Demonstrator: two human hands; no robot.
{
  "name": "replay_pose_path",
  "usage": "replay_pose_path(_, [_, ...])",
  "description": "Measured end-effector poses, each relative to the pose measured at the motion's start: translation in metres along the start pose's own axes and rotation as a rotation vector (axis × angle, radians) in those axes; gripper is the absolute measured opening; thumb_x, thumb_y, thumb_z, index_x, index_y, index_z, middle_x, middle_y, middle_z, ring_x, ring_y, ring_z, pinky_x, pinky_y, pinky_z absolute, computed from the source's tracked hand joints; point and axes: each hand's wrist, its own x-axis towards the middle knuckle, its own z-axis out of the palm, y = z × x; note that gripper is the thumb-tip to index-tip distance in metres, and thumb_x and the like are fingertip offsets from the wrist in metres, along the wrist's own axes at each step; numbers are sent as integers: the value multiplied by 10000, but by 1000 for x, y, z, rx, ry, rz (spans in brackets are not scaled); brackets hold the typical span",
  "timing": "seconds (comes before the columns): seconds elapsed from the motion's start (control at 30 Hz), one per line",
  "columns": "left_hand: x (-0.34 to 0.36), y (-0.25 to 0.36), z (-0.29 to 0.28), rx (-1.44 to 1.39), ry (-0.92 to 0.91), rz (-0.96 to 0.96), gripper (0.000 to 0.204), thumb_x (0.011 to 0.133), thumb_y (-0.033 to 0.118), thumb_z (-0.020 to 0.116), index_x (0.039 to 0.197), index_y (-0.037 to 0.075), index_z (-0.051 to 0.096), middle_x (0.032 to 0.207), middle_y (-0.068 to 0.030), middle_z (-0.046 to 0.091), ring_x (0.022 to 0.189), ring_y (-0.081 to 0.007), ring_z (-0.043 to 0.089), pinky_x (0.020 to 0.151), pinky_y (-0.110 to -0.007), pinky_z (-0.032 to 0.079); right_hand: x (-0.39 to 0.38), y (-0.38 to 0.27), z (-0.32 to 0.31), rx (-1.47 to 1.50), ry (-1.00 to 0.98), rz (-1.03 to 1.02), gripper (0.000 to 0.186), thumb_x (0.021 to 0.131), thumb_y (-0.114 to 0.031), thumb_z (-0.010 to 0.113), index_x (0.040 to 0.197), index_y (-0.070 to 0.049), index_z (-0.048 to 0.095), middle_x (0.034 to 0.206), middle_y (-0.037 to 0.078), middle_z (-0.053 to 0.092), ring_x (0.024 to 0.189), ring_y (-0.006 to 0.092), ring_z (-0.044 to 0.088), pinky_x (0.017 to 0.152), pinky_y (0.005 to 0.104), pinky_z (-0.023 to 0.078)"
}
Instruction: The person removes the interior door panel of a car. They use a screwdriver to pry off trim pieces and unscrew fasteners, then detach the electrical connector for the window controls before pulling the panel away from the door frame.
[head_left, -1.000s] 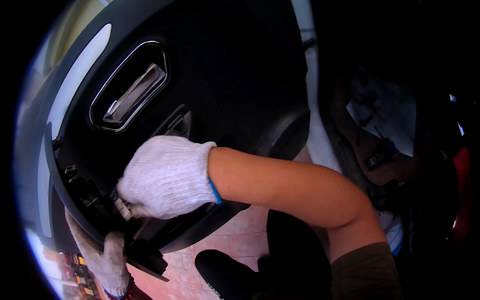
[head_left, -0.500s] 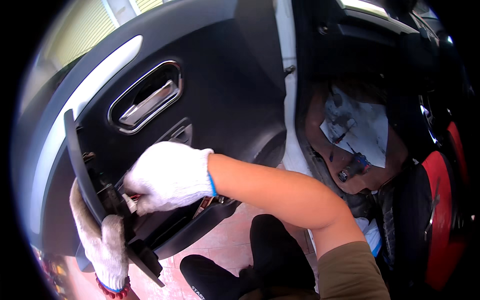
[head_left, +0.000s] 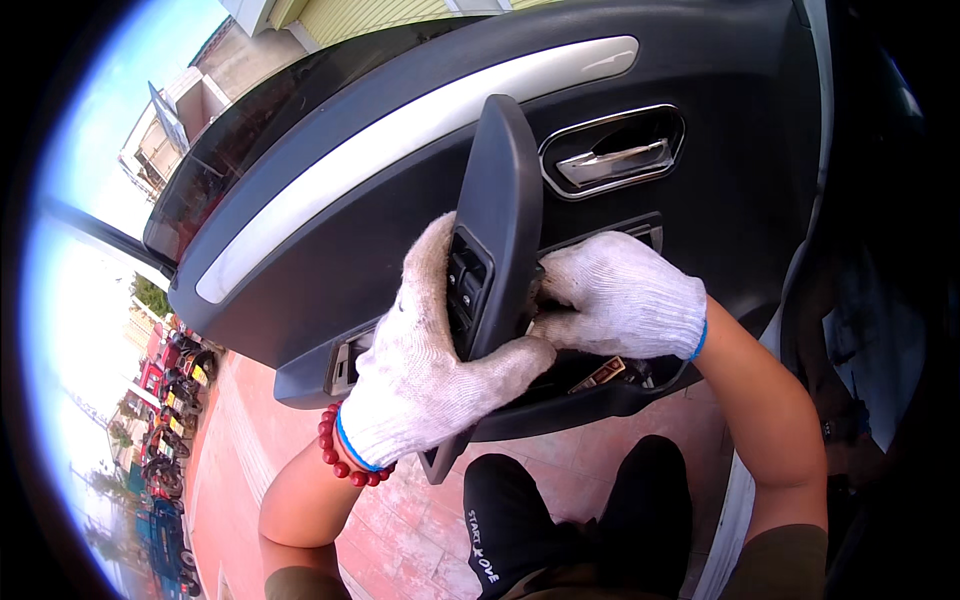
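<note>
My left hand, in a white knit glove, grips a dark grey window switch panel that stands tilted up out of the car door's armrest. Black window switches face the left palm, and the left thumb wraps the near edge. My right hand, gloved too, is behind the panel with its fingers bent and pinched together. At those fingertips is a small white wire connector, seen half a second ago and now mostly hidden. Under the hands lies the open armrest recess.
The dark door panel carries a silver trim strip and a chrome-rimmed inner handle. A brownish piece with metal slots lies in the recess. Red paving is underfoot. Several parked motorbikes stand far left.
My view has swung left, so door and hands appear further right. Switches on the panel's face have come into sight. The connector at the right fingertips is now hidden behind the panel.
</note>
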Motion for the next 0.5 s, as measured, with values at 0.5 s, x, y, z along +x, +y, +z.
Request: replay_pose_path(0.5, [-48,-22,-13,414,180,291,866,710,190,822,1466,1,445,1063,-194,623,981,-370,645,880,-473,533,-14,4,13,-186,33,9,371,872,-322,786,1177,-119,726,1130,80,735,1030,279,702,933,383,550])
